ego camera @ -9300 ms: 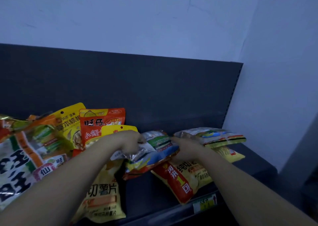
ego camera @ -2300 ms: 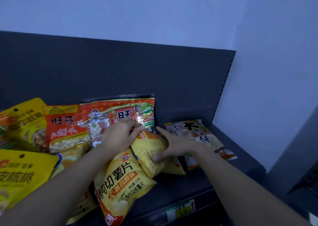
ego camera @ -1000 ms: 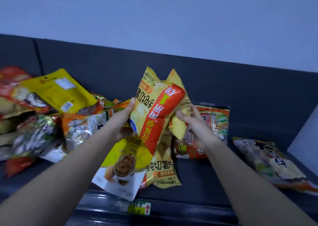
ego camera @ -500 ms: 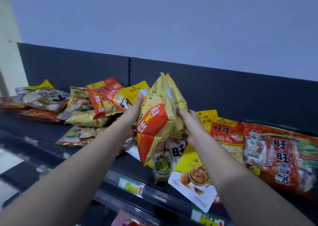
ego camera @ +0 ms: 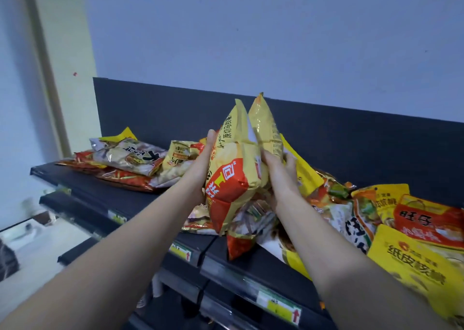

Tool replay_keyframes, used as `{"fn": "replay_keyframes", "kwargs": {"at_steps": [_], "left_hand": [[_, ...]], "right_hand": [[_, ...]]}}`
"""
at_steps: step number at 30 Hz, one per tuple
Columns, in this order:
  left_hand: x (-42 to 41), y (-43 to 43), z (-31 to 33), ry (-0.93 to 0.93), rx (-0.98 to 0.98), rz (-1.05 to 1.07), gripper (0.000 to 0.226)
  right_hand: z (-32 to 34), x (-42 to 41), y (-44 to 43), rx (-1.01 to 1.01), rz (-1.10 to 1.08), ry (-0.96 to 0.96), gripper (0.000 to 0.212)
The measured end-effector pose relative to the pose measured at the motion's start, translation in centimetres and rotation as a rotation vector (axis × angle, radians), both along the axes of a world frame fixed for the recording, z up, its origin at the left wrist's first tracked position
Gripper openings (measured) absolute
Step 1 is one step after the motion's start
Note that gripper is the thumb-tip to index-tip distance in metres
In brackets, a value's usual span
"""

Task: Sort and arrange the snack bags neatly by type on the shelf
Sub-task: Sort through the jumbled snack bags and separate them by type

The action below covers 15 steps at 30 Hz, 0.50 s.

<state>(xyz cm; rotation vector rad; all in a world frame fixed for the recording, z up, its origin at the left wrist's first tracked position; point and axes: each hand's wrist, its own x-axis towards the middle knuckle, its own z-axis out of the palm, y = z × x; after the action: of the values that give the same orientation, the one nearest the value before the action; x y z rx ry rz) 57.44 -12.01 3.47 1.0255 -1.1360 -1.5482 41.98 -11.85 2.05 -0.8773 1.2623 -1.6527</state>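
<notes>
Two yellow potato chip bags (ego camera: 236, 169) with red corners stand upright, pressed together between my hands above the dark shelf (ego camera: 82, 183). My left hand (ego camera: 200, 169) presses flat on the left side of the bags. My right hand (ego camera: 281, 176) presses on their right side. Under and behind the held bags lies a loose heap of mixed snack bags (ego camera: 253, 219). A pile of silver and red rice cracker bags (ego camera: 125, 159) lies at the shelf's left end.
At the right lie yellow walnut bags (ego camera: 411, 262) and an orange-red snack bag (ego camera: 426, 224). The shelf's dark back panel (ego camera: 351, 151) rises behind. Price tags (ego camera: 278, 304) line the front rail. Lower shelf edges (ego camera: 75, 211) step out at the left. A wall corner stands at far left.
I lifted the two chip bags off the right end of the shelf and carried them leftward along it. The view has swung left to the shelf's left end.
</notes>
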Motion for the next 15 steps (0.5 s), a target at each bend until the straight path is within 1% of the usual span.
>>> {"fn": "replay_keyframes", "kwargs": {"at_steps": [2, 3, 4, 6, 10, 13, 15], "left_hand": [[1.8, -1.2, 0.0, -0.071, 0.080, 0.005, 0.113], [2.7, -2.0, -0.2, -0.105, 0.119, 0.023, 0.117], [3.4, -2.5, -0.2, -0.139, 0.151, 0.040, 0.113], [4.6, -3.8, 0.0, -0.170, 0.186, 0.037, 0.096], [6.3, -5.7, 1.0, -0.170, 0.170, -0.050, 0.079], [7.8, -7.1, 1.4, -0.151, 0.160, -0.036, 0.062], [9.1, -8.0, 1.4, -0.130, 0.166, -0.002, 0.056]], "right_hand": [[0.3, 1.6, -1.1, -0.016, -0.015, 0.025, 0.113], [0.5, 2.3, -1.6, -0.028, -0.015, 0.044, 0.116], [0.8, 2.9, -2.1, -0.041, -0.008, 0.055, 0.117], [1.3, 3.9, -3.4, -0.074, 0.004, 0.070, 0.116], [2.3, 5.4, -6.0, -0.095, 0.041, 0.121, 0.116], [2.6, 6.4, -8.0, -0.110, 0.060, 0.165, 0.111], [2.7, 7.0, -9.3, -0.133, 0.074, 0.165, 0.103]]}}
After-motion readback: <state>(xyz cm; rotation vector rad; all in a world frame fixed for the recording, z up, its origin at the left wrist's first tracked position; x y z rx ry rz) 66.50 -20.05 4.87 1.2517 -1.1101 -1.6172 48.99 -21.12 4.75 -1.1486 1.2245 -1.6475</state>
